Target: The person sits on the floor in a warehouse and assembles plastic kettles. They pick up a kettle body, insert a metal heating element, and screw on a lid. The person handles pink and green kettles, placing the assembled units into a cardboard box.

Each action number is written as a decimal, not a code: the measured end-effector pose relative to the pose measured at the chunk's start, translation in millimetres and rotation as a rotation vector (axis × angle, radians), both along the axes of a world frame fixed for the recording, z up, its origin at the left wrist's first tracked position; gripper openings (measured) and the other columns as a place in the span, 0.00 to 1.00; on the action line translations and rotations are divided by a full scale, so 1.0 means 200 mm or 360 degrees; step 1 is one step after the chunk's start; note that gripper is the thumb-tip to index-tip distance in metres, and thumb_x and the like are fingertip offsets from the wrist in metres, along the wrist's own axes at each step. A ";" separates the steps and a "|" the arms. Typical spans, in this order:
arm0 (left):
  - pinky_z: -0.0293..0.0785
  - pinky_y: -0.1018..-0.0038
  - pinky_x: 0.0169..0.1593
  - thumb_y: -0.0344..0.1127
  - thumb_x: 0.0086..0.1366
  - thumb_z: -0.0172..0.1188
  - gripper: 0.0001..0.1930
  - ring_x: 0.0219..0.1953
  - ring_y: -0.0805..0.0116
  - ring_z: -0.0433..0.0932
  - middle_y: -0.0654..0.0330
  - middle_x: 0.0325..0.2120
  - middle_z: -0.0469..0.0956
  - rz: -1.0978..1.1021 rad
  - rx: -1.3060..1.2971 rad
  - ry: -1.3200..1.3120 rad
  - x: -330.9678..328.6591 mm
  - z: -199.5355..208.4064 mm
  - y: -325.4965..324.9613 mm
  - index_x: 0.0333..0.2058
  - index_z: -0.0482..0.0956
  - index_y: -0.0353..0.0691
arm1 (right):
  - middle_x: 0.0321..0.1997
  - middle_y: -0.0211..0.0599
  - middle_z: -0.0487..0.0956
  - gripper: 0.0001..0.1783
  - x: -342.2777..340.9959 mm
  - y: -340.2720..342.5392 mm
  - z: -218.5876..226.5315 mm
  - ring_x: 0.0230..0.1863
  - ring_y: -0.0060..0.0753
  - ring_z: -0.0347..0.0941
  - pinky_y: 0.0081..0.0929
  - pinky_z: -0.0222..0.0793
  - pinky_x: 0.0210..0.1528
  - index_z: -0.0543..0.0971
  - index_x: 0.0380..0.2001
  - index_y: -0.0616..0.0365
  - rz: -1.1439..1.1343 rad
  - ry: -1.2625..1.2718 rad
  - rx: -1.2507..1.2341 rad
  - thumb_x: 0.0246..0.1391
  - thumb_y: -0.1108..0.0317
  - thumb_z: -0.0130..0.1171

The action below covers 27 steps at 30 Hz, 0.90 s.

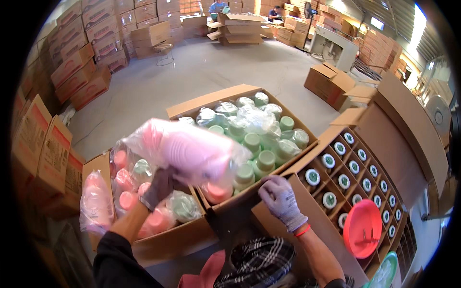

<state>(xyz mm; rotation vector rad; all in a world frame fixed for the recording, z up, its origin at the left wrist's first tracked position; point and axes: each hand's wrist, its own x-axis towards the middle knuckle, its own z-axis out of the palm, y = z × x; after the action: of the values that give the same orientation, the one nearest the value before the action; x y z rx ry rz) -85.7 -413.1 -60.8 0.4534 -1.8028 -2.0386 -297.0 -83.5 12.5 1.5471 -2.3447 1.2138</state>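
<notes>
A worker's two gloved hands above open cartons, seen from the head. The left hand (161,188) is closed on the underside of a bagged pink bottle (192,151), although its fingertips are hidden by the load; the bottle (blurred, its clear wrapping crumpled at both ends) lies nearly level in the air, spanning the left carton (168,242) and the middle carton (206,102). The left carton contains pink bottles (128,199) and some pale green ones in clear plastic, and another wrapped pink piece (96,204) leans against its outer left side. The middle carton is filled mostly with green bottles (252,142), many bagged, with a pink one at its near left corner. The right hand (278,198), a red band (302,231) at its wrist, is at the near right edge of the middle carton with its fingers curled; whether they grip anything cannot be told. To the right, a partitioned carton (382,139) holds rows of round white tops (313,177) with dark centres, and a coral-red dish (362,221) rests over some of its cells. Behind, stacked cartons (96,41) border the grey floor (240,67).
</notes>
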 end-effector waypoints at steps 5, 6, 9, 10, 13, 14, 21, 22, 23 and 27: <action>0.81 0.64 0.37 0.27 0.63 0.53 0.09 0.30 0.61 0.82 0.58 0.27 0.81 0.0763 -0.0517 -0.0051 -0.51 -0.27 -0.81 0.41 0.78 0.35 | 0.39 0.43 0.79 0.09 -0.18 -0.19 -0.44 0.41 0.51 0.77 0.47 0.72 0.46 0.80 0.33 0.54 0.0149 -0.0147 0.0574 0.54 0.61 0.60; 0.78 0.59 0.36 0.27 0.60 0.53 0.09 0.30 0.53 0.83 0.50 0.26 0.81 0.0781 -0.1462 -0.0374 -0.55 -0.31 -0.91 0.39 0.79 0.35 | 0.39 0.41 0.79 0.09 -0.21 -0.23 -0.52 0.41 0.50 0.77 0.47 0.72 0.45 0.81 0.35 0.51 0.0107 -0.0137 0.0612 0.54 0.60 0.60; 0.77 0.55 0.39 0.26 0.56 0.53 0.13 0.33 0.42 0.80 0.43 0.31 0.80 0.0367 -0.2048 -0.0401 -0.73 -0.46 -1.02 0.40 0.79 0.37 | 0.43 0.39 0.78 0.15 -0.28 -0.35 -0.69 0.46 0.48 0.75 0.47 0.69 0.50 0.79 0.41 0.50 -0.0011 -0.0051 0.0502 0.51 0.57 0.62; 0.76 0.54 0.41 0.26 0.55 0.52 0.13 0.36 0.37 0.78 0.44 0.34 0.81 0.0187 -0.2068 -0.0327 -0.79 -0.49 -1.04 0.40 0.78 0.38 | 0.46 0.40 0.77 0.19 -0.30 -0.39 -0.72 0.48 0.48 0.74 0.48 0.68 0.51 0.78 0.44 0.49 -0.0046 -0.0037 0.0592 0.50 0.56 0.63; 0.77 0.55 0.44 0.26 0.58 0.52 0.13 0.40 0.45 0.82 0.47 0.36 0.82 -0.0113 -0.2414 -0.0720 -0.93 -0.58 -1.05 0.41 0.79 0.42 | 0.54 0.43 0.72 0.30 -0.36 -0.45 -0.77 0.55 0.50 0.70 0.50 0.66 0.54 0.73 0.54 0.47 -0.0178 0.0072 0.0780 0.47 0.54 0.66; 0.78 0.56 0.43 0.27 0.59 0.53 0.13 0.39 0.48 0.83 0.48 0.35 0.83 -0.0191 -0.2497 -0.0759 -0.95 -0.60 -1.05 0.42 0.79 0.43 | 0.57 0.45 0.70 0.34 -0.38 -0.46 -0.79 0.57 0.51 0.68 0.52 0.65 0.55 0.71 0.57 0.47 -0.0200 0.0120 0.0844 0.46 0.53 0.67; 0.63 0.46 0.57 0.37 0.58 0.59 0.18 0.56 0.51 0.70 0.54 0.45 0.77 -0.0040 -0.2645 -0.1597 -0.88 -0.58 -0.95 0.48 0.78 0.45 | 0.66 0.55 0.58 0.49 -0.43 -0.66 -0.94 0.58 0.67 0.65 0.53 0.70 0.55 0.62 0.67 0.38 -0.0186 -0.0167 0.1217 0.40 0.52 0.72; 0.64 0.50 0.59 0.35 0.57 0.59 0.16 0.56 0.52 0.71 0.53 0.44 0.77 0.0119 -0.2556 -0.1536 -0.87 -0.54 -0.90 0.46 0.77 0.43 | 0.65 0.53 0.59 0.48 -0.43 -0.70 -0.93 0.58 0.67 0.65 0.52 0.71 0.54 0.63 0.67 0.38 -0.0180 -0.0161 0.1212 0.41 0.52 0.72; 0.65 0.51 0.59 0.34 0.58 0.59 0.16 0.55 0.52 0.71 0.52 0.45 0.77 0.0212 -0.2480 -0.1414 -0.85 -0.50 -0.85 0.46 0.77 0.41 | 0.64 0.52 0.59 0.48 -0.45 -0.73 -0.90 0.59 0.67 0.64 0.52 0.72 0.53 0.63 0.67 0.38 -0.0225 -0.0162 0.1251 0.41 0.52 0.71; 0.70 0.60 0.58 0.31 0.62 0.57 0.14 0.53 0.51 0.75 0.50 0.46 0.78 0.0332 -0.2010 -0.0480 -0.75 -0.29 -0.50 0.47 0.76 0.36 | 0.54 0.54 0.66 0.45 -0.52 -0.68 -0.51 0.51 0.61 0.71 0.47 0.73 0.53 0.65 0.64 0.43 -0.0314 -0.0218 0.0649 0.41 0.52 0.71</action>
<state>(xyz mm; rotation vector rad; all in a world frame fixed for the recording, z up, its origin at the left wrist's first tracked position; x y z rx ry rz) -235.7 -513.5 -119.0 0.4963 -2.6046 -0.4319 -400.4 -220.2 -89.4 1.3133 -2.8945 0.8616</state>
